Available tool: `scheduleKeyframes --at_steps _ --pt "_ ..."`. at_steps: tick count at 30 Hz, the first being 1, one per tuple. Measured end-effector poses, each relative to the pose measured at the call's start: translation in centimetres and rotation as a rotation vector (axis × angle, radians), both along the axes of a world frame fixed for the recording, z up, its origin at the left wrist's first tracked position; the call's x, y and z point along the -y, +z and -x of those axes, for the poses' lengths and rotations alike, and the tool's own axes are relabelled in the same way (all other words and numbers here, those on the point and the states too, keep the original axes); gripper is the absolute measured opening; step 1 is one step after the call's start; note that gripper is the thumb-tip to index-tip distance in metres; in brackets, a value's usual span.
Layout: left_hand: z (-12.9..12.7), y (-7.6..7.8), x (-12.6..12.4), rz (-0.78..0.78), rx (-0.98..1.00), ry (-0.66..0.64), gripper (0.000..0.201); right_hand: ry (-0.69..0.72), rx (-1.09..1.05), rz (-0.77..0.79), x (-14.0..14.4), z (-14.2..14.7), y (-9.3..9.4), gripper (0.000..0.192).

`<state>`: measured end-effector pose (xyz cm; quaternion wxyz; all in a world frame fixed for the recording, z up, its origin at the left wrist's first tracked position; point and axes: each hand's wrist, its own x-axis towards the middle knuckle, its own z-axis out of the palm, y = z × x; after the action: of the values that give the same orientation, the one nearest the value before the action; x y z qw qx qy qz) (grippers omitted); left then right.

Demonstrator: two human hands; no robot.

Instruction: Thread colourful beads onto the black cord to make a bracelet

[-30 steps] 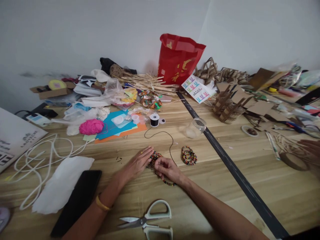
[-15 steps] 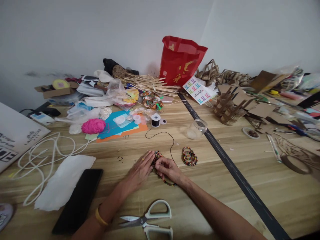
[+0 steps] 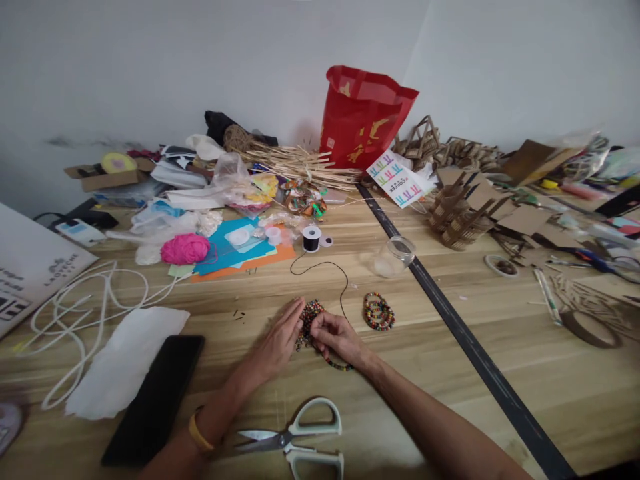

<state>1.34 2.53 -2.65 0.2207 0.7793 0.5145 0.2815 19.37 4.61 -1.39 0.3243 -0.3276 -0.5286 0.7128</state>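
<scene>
A small heap of multicoloured beads (image 3: 309, 319) lies on the table between my hands. My left hand (image 3: 279, 339) rests on edge along the heap's left side, fingers stretched out and holding nothing. At the right side, my right hand (image 3: 336, 339) pinches the black cord, though its fingertips hide the exact spot. A strung row of beads (image 3: 340, 365) curves out from under that hand. The cord (image 3: 345, 283) runs back in a loop to a spool (image 3: 311, 240). Finished-looking beaded bracelets (image 3: 379, 312) lie stacked to the right.
Scissors (image 3: 290, 437) lie open near the front edge. A black phone (image 3: 155, 400) and white paper (image 3: 127, 360) are at left. Behind stand a clear plastic jar (image 3: 395, 257), pink yarn (image 3: 185, 249) and a red bag (image 3: 367, 120). Small woven baskets (image 3: 457, 217) sit at right.
My left hand has drawn slightly left and turned more on edge, so more of the bead heap shows. My right hand stays in nearly the same place.
</scene>
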Motion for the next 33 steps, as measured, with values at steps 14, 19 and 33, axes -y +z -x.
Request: scheduleKeyframes --at_steps 14,19,33 --pt "3.7 -0.4 3.8 -0.162 -0.386 -0.047 0.096 0.006 0.004 0.007 0.0 -0.1 0.0 0.037" --pt "2.9 -1.1 3.4 -0.247 -0.555 0.035 0.077 0.004 -0.015 0.017 0.0 0.0 0.0 0.038" --pt "0.8 -1.4 1.8 -0.287 -0.623 0.083 0.067 0.0 -0.015 -0.019 0.0 0.1 -0.1 0.036"
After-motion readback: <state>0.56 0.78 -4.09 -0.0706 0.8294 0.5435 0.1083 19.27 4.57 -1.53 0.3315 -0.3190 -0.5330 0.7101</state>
